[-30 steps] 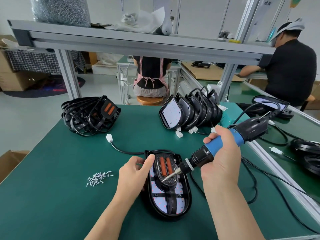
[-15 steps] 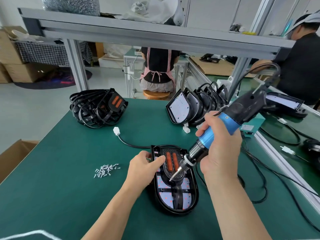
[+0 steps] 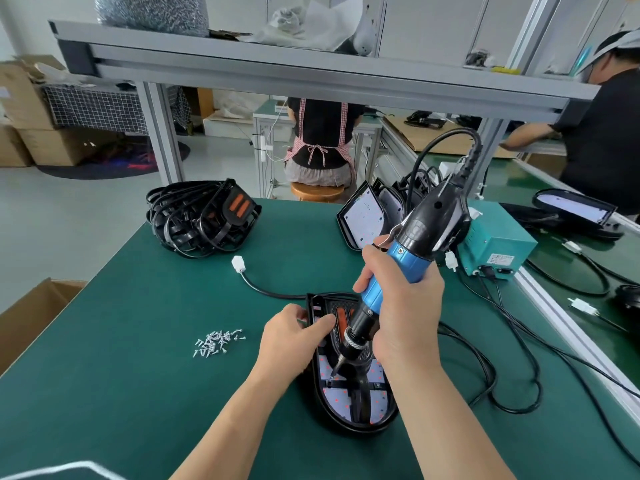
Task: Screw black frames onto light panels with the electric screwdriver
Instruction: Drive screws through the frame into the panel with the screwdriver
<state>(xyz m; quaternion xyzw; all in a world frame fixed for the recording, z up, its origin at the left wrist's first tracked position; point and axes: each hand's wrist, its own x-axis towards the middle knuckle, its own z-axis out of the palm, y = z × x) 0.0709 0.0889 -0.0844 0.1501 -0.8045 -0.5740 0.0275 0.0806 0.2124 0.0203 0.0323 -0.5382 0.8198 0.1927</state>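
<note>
The light panel (image 3: 334,400) lies flat on the green table (image 3: 138,341), near the front edge. The black frame (image 3: 358,403) sits on top of it. The electric screwdriver (image 3: 391,275) leans over them, and its tip points down and touches the frame's left side. The right hand (image 3: 405,317) grips the blue handle with its fingers wrapped round it. The left hand (image 3: 291,341) holds the panel's left edge, with its thumb on the frame. A little pile of screws (image 3: 216,342) lies to the left. Farther back are a heap of frames (image 3: 204,216) and a row of panels (image 3: 363,216) standing on edge. A teal box (image 3: 495,247) sits at the right.
</note>
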